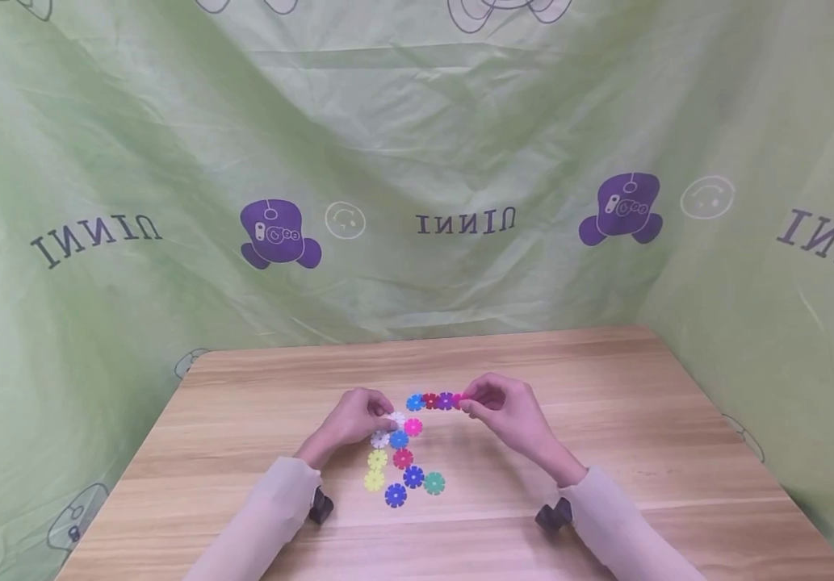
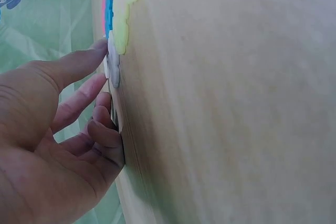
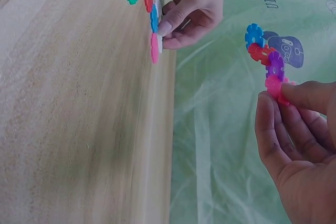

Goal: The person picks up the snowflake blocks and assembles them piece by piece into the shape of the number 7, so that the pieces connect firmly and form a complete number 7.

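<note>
My right hand [image 1: 511,411] pinches the pink end of a short chain of notched discs, held above the table; the blue disc [image 1: 415,402] is at its far end, with red and purple [image 3: 275,65] ones between. With thumb and fingertips my left hand [image 1: 358,417] grips a white disc [image 1: 397,420] at the top of a joined group lying on the table. This group has another white disc [image 1: 380,439], two yellow discs [image 1: 376,459], a pink one [image 1: 412,427], a red one [image 1: 403,458], a green one [image 1: 434,483] and several blue ones [image 1: 396,495].
The wooden table [image 1: 242,484] reaches back to a green cloth [image 1: 387,121] with purple bear prints and lettering, which also hangs at both sides. Black straps [image 1: 320,507] are around both wrists, by the light sleeves.
</note>
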Demonstrator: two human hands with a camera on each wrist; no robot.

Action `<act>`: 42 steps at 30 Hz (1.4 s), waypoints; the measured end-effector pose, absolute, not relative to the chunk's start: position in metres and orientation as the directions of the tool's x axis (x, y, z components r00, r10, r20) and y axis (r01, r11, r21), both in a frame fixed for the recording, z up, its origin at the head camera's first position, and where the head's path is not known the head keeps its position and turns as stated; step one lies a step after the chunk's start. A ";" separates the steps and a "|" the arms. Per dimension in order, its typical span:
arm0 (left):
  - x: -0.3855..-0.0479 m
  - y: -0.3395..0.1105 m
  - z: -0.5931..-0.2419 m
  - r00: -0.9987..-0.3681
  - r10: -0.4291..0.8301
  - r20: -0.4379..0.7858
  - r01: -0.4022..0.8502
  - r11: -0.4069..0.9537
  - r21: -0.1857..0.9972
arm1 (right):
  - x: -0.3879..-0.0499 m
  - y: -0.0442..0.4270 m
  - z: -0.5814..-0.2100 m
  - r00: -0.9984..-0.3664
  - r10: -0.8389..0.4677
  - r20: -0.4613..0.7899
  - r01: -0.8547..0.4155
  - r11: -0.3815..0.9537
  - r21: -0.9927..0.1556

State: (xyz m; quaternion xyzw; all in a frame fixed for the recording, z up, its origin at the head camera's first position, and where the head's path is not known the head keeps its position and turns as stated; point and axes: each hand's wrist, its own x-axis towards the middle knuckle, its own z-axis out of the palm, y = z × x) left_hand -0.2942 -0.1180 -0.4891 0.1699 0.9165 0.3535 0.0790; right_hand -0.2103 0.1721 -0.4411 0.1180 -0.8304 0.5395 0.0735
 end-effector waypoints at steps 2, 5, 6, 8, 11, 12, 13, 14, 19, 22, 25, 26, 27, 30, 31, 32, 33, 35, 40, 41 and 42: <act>-0.294 -0.118 -0.489 -0.934 0.357 -0.034 0.242 0.696 0.676 | -0.210 0.172 -0.441 -0.961 -0.119 0.250 -0.276 0.390 -0.878; -0.294 -0.116 -0.489 -0.940 0.338 -0.049 0.216 0.700 0.681 | -0.210 0.171 -0.442 -0.962 -0.119 0.246 -0.273 0.386 -0.881; -0.294 -0.116 -0.489 -0.942 0.332 -0.052 0.209 0.700 0.683 | -0.210 0.171 -0.442 -0.962 -0.119 0.245 -0.272 0.386 -0.882; -0.293 -0.115 -0.488 -0.945 0.322 -0.058 0.194 0.696 0.692 | -0.210 0.171 -0.442 -0.963 -0.119 0.240 -0.268 0.385 -0.883; -0.291 -0.115 -0.487 -0.947 0.314 -0.063 0.180 0.684 0.707 | -0.210 0.171 -0.443 -0.965 -0.117 0.234 -0.261 0.382 -0.886; -0.290 -0.115 -0.487 -0.948 0.313 -0.063 0.177 0.678 0.713 | -0.210 0.171 -0.443 -0.966 -0.116 0.233 -0.260 0.381 -0.887; -0.289 -0.115 -0.486 -0.948 0.312 -0.060 0.175 0.672 0.720 | -0.210 0.171 -0.443 -0.966 -0.115 0.231 -0.258 0.380 -0.888; -0.288 -0.115 -0.485 -0.949 0.311 -0.057 0.175 0.666 0.725 | -0.210 0.171 -0.443 -0.966 -0.113 0.231 -0.256 0.379 -0.889; -0.279 -0.115 -0.479 -0.953 0.302 -0.031 0.163 0.594 0.788 | -0.210 0.171 -0.444 -0.967 -0.113 0.228 -0.254 0.380 -0.889; -0.272 -0.115 -0.472 -0.962 0.269 -0.040 0.114 0.534 0.838 | -0.210 0.171 -0.444 -0.967 -0.116 0.228 -0.256 0.383 -0.888; -0.267 -0.115 -0.465 -0.970 0.240 -0.048 0.077 0.485 0.871 | -0.210 0.172 -0.444 -0.965 -0.116 0.233 -0.260 0.385 -0.886; -0.266 -0.115 -0.463 -0.971 0.231 -0.053 0.065 0.473 0.879 | -0.211 0.172 -0.443 -0.965 -0.115 0.235 -0.261 0.385 -0.885; -0.265 -0.116 -0.461 -0.972 0.230 -0.053 0.061 0.461 0.885 | -0.211 0.172 -0.443 -0.965 -0.115 0.238 -0.264 0.386 -0.884; -0.262 -0.119 -0.459 -0.971 0.234 -0.041 0.066 0.434 0.898 | -0.211 0.172 -0.443 -0.963 -0.113 0.244 -0.269 0.385 -0.883; -0.262 -0.120 -0.458 -0.971 0.235 -0.040 0.066 0.427 0.902 | -0.211 0.172 -0.442 -0.963 -0.112 0.244 -0.269 0.385 -0.883; -0.261 -0.121 -0.458 -0.971 0.234 -0.039 0.065 0.423 0.904 | -0.211 0.172 -0.442 -0.963 -0.111 0.245 -0.269 0.384 -0.883; -0.260 -0.122 -0.458 -0.972 0.234 -0.036 0.068 0.420 0.905 | -0.211 0.172 -0.442 -0.964 -0.111 0.243 -0.267 0.385 -0.883; -0.259 -0.124 -0.458 -0.971 0.235 -0.029 0.076 0.422 0.904 | -0.211 0.171 -0.442 -0.965 -0.112 0.239 -0.264 0.381 -0.886; -0.258 -0.125 -0.458 -0.969 0.246 -0.008 0.102 0.429 0.897 | -0.209 0.170 -0.441 -0.965 -0.120 0.232 -0.260 0.375 -0.890; -0.257 -0.125 -0.458 -0.968 0.249 -0.003 0.108 0.432 0.895 | -0.209 0.170 -0.442 -0.965 -0.120 0.233 -0.262 0.376 -0.889; -0.257 -0.124 -0.457 -0.968 0.252 -0.003 0.109 0.431 0.896 | -0.209 0.171 -0.442 -0.965 -0.121 0.234 -0.262 0.377 -0.888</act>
